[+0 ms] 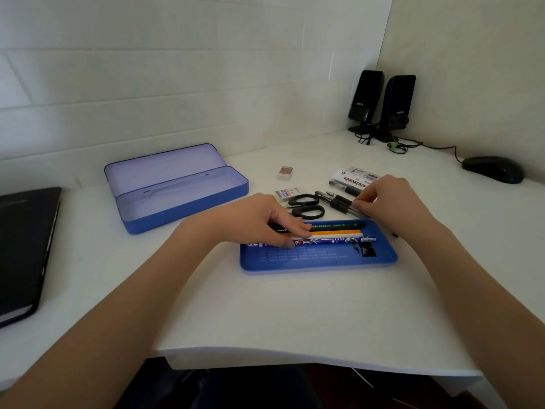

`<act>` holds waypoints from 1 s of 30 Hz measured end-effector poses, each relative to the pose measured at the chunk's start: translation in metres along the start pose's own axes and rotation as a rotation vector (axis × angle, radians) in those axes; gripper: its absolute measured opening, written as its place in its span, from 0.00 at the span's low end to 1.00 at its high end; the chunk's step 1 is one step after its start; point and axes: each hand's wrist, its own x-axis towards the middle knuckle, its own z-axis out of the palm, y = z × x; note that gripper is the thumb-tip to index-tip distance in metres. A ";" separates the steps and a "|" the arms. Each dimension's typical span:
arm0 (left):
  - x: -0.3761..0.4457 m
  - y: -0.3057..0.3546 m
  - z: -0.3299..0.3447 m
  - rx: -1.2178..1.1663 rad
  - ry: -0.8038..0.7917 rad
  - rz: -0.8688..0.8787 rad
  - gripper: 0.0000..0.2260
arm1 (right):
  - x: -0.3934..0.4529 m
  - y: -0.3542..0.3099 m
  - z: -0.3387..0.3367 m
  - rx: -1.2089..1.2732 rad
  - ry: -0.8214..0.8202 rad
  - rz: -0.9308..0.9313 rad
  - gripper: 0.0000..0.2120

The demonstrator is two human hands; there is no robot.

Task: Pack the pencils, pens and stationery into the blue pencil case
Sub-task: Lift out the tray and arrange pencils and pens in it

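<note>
The pencils are held flat in the blue tray by the left hand's straight fingers. Pens behind the tray are pinched by the right hand; they should be lifted level and laid beside the pencils.

On the white desk the open blue pencil case lies well apart from its blue tray, which holds several pencils. The left hand presses flat fingers on the pencils. The right hand pinches what seems to be a black pen, beside black scissors and a sticky-note pack
</note>
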 end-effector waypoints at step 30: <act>-0.005 -0.024 -0.018 -0.289 0.064 -0.015 0.13 | -0.052 -0.061 0.012 0.214 -0.326 -0.646 0.02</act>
